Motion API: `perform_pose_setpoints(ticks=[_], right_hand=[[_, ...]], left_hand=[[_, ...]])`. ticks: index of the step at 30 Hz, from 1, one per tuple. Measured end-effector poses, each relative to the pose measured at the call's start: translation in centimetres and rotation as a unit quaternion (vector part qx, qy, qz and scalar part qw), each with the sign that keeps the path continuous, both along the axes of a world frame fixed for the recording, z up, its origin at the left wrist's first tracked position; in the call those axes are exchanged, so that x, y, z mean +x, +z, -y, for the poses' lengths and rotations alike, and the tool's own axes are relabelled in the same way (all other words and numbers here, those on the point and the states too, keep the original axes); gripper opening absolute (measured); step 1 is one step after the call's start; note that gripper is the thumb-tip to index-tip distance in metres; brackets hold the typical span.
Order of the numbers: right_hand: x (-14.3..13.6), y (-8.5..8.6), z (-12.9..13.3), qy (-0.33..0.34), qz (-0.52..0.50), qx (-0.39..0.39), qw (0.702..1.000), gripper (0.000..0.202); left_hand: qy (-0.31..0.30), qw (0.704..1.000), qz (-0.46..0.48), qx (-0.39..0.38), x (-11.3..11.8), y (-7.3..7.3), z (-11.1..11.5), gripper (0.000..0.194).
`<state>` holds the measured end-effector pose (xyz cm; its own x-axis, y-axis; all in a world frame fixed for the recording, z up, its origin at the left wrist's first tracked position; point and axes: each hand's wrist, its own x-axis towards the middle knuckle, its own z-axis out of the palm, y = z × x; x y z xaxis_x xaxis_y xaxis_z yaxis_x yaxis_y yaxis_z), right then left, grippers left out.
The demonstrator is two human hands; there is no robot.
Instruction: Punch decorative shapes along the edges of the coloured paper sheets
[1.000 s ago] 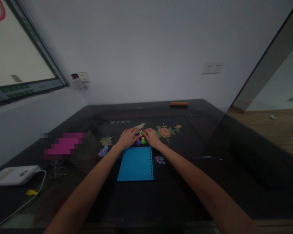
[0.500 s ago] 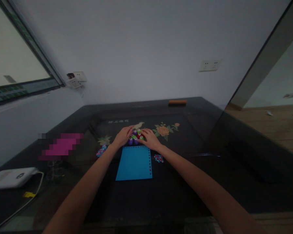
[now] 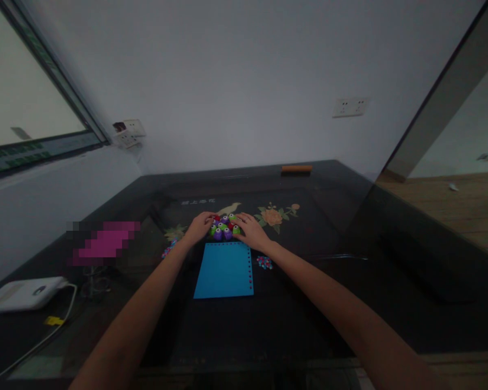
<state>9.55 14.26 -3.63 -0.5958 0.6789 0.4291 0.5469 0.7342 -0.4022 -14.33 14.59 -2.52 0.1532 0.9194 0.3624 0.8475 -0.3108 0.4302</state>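
Note:
A tight cluster of small purple, green and red figures with big white eyes (image 3: 224,227) stands on the dark table top. Curved round the cluster's left side, my left hand (image 3: 200,226) has its fingertips by a red figure at the back. On the opposite side, my right hand (image 3: 251,232) lies with fingers and thumb apart, touching the edge figures. Neither hand lifts anything. Just in front lies a blue sheet (image 3: 224,271) with small dark dots along its top and right edges.
Small pink and blue bits form a pile (image 3: 264,262) right of the sheet and another pile (image 3: 168,249) partly behind my left forearm. A white device (image 3: 24,295) with a cable lies left, near a blurred pink item (image 3: 106,242). An orange-brown bar (image 3: 296,169) sits at the back edge.
My left hand has drawn back slightly to the left, and more of the cluster's left side shows. The right hand stays nearly in place. The view has shifted a little.

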Motion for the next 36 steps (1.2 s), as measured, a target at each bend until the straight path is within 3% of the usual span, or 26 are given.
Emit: perform_pose_setpoints(ticks=[5,9,14,16,18,20,23,25,28,31,33,36], right_hand=[[0.5,0.6,0.1,0.003,-0.002,0.005,1.000,0.046],[2.6,1.9,0.7,-0.001,-0.009,0.009,1.000,0.045],[7.3,3.9,3.9,0.017,-0.076,-0.007,0.997,0.021],[8.9,4.2,5.8,0.019,-0.091,-0.018,0.996,0.011],[10.1,3.9,7.7,0.024,-0.081,-0.021,0.996,0.018],[10.8,3.1,9.4,0.054,-0.065,-0.002,0.996,0.027],[11.2,1.6,11.6,0.131,-0.039,0.041,0.990,0.027],[11.2,0.9,12.6,0.179,-0.017,0.054,0.982,0.026],[11.0,0.5,13.3,0.225,0.024,0.061,0.972,0.021],[10.9,0.7,13.3,0.227,0.034,0.048,0.972,0.021],[10.9,0.7,13.2,0.221,0.030,0.036,0.974,0.023],[11.0,0.4,13.1,0.217,0.025,0.033,0.975,0.022]], left_hand=[[-0.001,1.000,0.008,0.022,-0.3,1.3,0.7,0.032],[0.025,0.996,0.034,0.076,0.2,3.2,2.1,0.030],[-0.004,0.991,0.062,0.119,5.5,5.3,6.8,0.021],[-0.062,0.991,0.057,0.108,8.6,5.3,9.6,0.019],[-0.196,0.976,0.009,0.095,11.6,4.8,12.5,0.019],[-0.288,0.952,-0.040,0.095,14.0,3.8,15.2,0.017],[-0.394,0.909,-0.083,0.108,16.0,2.4,18.1,0.022],[-0.418,0.897,-0.089,0.112,16.2,2.2,18.6,0.025],[-0.358,0.927,-0.031,0.110,14.2,3.5,16.3,0.026],[-0.156,0.983,0.026,0.088,9.7,5.2,10.5,0.020],[-0.034,0.997,0.021,0.065,6.1,5.4,6.2,0.026],[-0.029,0.999,-0.035,-0.018,1.9,4.2,1.7,0.034]])
